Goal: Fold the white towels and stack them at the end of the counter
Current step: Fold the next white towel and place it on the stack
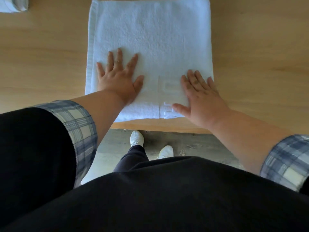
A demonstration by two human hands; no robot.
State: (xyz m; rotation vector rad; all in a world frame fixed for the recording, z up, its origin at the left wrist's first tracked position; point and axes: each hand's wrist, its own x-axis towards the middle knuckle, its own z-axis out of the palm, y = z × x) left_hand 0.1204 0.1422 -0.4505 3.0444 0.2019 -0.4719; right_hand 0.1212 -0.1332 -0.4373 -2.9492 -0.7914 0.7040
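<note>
A white towel (150,36) lies flat on the wooden counter (41,56), folded into a wide rectangle that reaches from the near edge to the top of the view. My left hand (119,77) presses flat on its near left part, fingers spread. My right hand (200,97) lies flat on the near right corner, beside a woven label patch (168,89). Both palms are down and neither hand grips the cloth.
A stack of folded white towels (14,5) shows at the far left top corner. The counter's near edge (158,127) runs just below the towel. Below it are the grey floor and my white shoes (137,138).
</note>
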